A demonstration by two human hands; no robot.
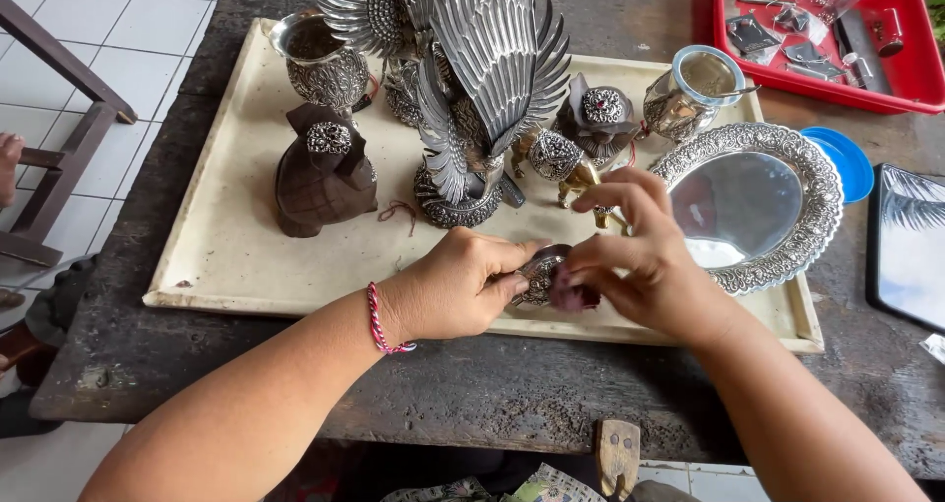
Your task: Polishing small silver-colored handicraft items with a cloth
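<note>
so both hands meet at the near edge of the cream tray (226,266), working on a small ornate silver piece (539,274). left hand (455,287) is curled round it from the left, fingers clenched on its side, thumb on top. right hand (645,266) pinches something dark purplish (573,295), maybe a cloth or stone, can't tell which, right against the piece's right side. looks to me like a fitting or rubbing step mid-way; next bit probably needs a steady left grip while the right fingertips press in carefully. the piece sits between the two sets of fingers, just above the tray. further back: a brown turtle-like figure (323,172), a big silver winged bird statue (472,79), an embossed round silver plate (753,207) to the right, and a red tray (925,74) far right
</note>
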